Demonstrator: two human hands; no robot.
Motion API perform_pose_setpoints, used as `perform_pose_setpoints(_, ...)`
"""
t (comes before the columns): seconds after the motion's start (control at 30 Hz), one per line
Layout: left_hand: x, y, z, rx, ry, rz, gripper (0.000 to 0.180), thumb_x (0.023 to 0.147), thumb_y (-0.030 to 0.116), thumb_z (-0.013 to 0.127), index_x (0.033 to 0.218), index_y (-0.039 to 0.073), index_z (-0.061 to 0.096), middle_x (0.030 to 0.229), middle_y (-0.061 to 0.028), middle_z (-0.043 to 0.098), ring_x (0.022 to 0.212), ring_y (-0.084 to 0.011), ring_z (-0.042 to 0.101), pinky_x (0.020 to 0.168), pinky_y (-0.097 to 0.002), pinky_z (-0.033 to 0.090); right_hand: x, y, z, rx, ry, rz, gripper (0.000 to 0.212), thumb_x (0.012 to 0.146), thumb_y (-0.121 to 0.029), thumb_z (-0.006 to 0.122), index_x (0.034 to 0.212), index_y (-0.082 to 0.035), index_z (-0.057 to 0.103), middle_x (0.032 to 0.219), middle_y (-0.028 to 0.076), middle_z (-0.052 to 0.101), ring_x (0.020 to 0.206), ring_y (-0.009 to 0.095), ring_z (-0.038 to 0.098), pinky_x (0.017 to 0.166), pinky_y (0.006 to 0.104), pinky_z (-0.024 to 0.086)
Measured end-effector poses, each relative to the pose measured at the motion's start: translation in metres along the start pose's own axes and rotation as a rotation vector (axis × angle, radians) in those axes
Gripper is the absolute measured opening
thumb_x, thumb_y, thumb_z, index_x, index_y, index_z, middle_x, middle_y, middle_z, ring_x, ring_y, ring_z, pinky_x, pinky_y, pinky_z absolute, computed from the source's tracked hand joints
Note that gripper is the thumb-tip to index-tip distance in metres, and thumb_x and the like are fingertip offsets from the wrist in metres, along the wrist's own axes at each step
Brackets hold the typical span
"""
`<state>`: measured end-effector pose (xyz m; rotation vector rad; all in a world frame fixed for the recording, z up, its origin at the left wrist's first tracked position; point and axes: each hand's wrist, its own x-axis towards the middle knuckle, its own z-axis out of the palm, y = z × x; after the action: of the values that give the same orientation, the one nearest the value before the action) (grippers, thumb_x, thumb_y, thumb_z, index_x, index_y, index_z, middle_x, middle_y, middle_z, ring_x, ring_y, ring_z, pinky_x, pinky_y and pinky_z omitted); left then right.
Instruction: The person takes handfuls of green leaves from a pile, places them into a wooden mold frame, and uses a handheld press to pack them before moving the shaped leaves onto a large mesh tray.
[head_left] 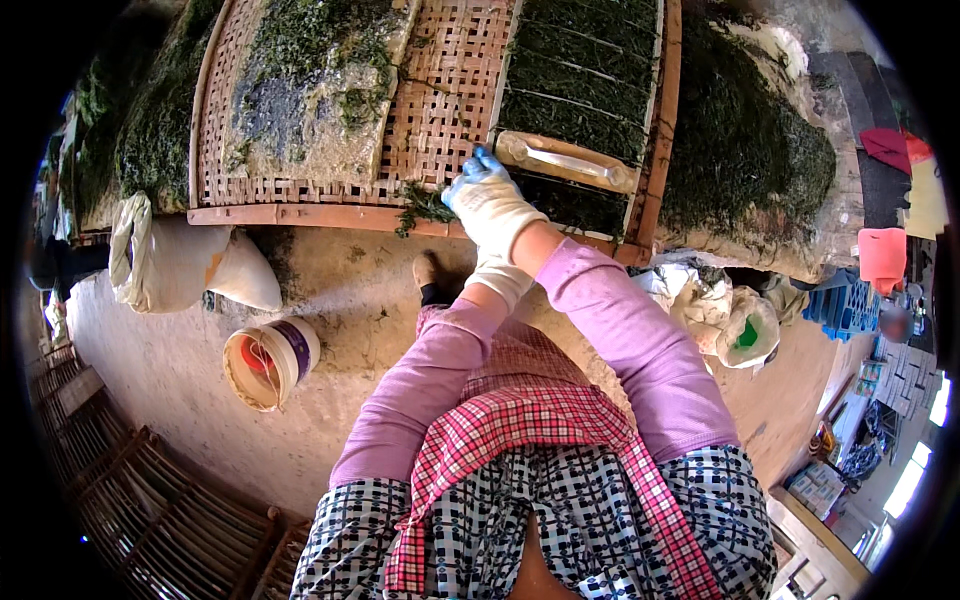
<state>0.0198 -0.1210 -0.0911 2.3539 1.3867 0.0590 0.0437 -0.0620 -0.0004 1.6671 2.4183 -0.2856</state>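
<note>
Both my hands wear white gloves with blue fingertips and meet over the near edge of a woven bamboo tray [450,90]. My right hand [492,205] lies over my left, its fingers curled in; what they grip, if anything, is hidden. My left hand [503,278] shows only its cuff and back below the right wrist, fingers covered. Left of the gloves, a tuft of dark green seaweed-like strands [425,205] hangs over the rim. Just right of them, a tan wooden block with a pale handle [565,160] rests across a slatted frame packed with green strands [575,95].
A wet sheet with green strands [310,90] covers the tray's left part. Green heaps [745,150] flank the tray. On the floor stand a white bucket [270,365], full sacks [195,265] and white bags [710,310]. Slatted racks [150,500] lie lower left.
</note>
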Motion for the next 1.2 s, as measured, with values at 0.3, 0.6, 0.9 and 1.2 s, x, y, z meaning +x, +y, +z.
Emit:
perform_pose_setpoints(0.3,-0.015,0.005,-0.045,0.054,-0.015,0.189,0.062,0.086,0.052,0.058,0.129,0.007,0.060,0.131,-0.0185,0.059,0.121,-0.0347,0.054,0.107,-0.0497,0.038,-0.092,0.093,0.047,0.356,0.411,0.265,0.054,0.074,0.000,0.069,0.125,-0.016,0.062,0.102,0.014,0.071,0.093,0.035,0.068,0.086,0.0435,0.056)
perform_pose_setpoints(0.6,-0.018,0.000,-0.041,0.139,0.153,0.135,0.064,0.086,0.052,0.059,0.125,0.001,0.061,0.122,-0.0181,0.064,0.116,-0.0339,0.059,0.109,-0.0476,0.038,-0.157,0.109,0.028,0.144,0.468,0.386,0.052,0.075,-0.003,0.065,0.125,-0.018,0.065,0.121,0.015,0.065,0.108,0.036,0.063,0.094,0.0461,0.052)
perform_pose_setpoints(0.9,-0.019,-0.001,-0.096,0.058,0.514,0.463,0.023,0.084,0.030,0.069,0.084,0.008,0.074,0.096,-0.0129,0.072,0.110,-0.0317,0.062,0.104,-0.0469,0.043,-0.143,0.100,0.048,0.353,0.504,0.332,0.037,0.082,-0.011,0.066,0.119,-0.013,0.067,0.115,0.015,0.068,0.096,0.037,0.066,0.082,0.0453,0.056)
perform_pose_setpoints(1.2,-0.013,-0.063,-0.100,0.165,0.415,0.575,0.020,0.082,0.027,0.071,0.096,0.013,0.072,0.117,-0.0072,0.067,0.127,-0.0271,0.054,0.111,-0.0605,0.031,-0.174,0.122,0.035,0.097,0.167,0.232,0.075,0.081,-0.034,0.075,0.148,-0.024,0.043,0.133,0.014,0.056,0.117,0.035,0.058,0.097,0.0473,0.049)
